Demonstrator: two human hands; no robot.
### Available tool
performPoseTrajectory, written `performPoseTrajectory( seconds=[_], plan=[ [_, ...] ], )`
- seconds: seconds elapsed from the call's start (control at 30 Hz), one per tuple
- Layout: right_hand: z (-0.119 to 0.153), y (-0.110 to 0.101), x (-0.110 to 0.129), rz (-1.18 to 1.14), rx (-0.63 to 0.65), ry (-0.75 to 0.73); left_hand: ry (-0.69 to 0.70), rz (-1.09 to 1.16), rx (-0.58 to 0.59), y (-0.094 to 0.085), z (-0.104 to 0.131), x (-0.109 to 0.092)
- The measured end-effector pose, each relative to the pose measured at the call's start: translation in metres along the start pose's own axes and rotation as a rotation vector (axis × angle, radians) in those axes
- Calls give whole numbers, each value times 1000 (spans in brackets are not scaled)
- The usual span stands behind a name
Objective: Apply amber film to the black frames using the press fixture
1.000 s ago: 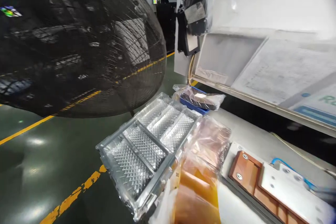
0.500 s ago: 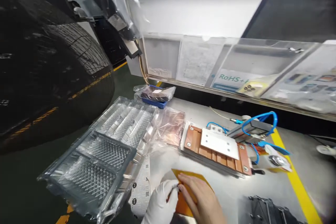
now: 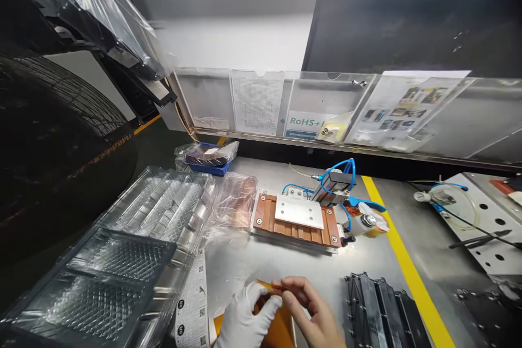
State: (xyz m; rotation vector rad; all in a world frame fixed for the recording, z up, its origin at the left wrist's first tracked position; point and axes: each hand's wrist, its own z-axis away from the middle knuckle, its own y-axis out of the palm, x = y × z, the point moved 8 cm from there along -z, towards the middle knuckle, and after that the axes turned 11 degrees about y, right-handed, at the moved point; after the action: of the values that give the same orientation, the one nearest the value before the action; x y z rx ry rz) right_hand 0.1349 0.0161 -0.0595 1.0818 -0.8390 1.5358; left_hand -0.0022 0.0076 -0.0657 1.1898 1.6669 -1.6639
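Amber film sheet (image 3: 281, 326) is at the bottom centre, partly hidden by both hands. My left hand (image 3: 249, 312), in a white glove, pinches the sheet's upper edge. My bare right hand (image 3: 308, 310) grips the same edge just to the right, thumb and forefinger close together. The fingertips of both hands nearly meet. A strip of white labels (image 3: 191, 304) lies to the left of my gloved hand. Beyond the hands stands a copper-coloured fixture (image 3: 267, 212) with a white plate (image 3: 299, 211) on top.
Clear plastic trays (image 3: 163, 206) are stacked at left. Bagged copper-coloured sheets (image 3: 240, 201) and a blue bin (image 3: 212, 167) stand behind. Black ribbed parts (image 3: 383, 310) lie right of the hands. A bottle (image 3: 362, 223) and a perforated metal box (image 3: 489, 217) are farther right.
The view has swung to the right. My right hand has turned from lying over the sheet to pinching its edge, and the sheet's upper edge is now lifted between both hands.
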Motion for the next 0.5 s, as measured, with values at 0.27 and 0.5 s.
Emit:
performPoseTrajectory(
  seconds=[0.27, 0.5],
  plan=[
    [-8, -38, -26, -497, -319, 187, 166, -288, -112, -18, -4, -21],
    [8, -113, -66, -1057, -639, 337, 80, -390, -130, -51, -3, 19]
  ],
)
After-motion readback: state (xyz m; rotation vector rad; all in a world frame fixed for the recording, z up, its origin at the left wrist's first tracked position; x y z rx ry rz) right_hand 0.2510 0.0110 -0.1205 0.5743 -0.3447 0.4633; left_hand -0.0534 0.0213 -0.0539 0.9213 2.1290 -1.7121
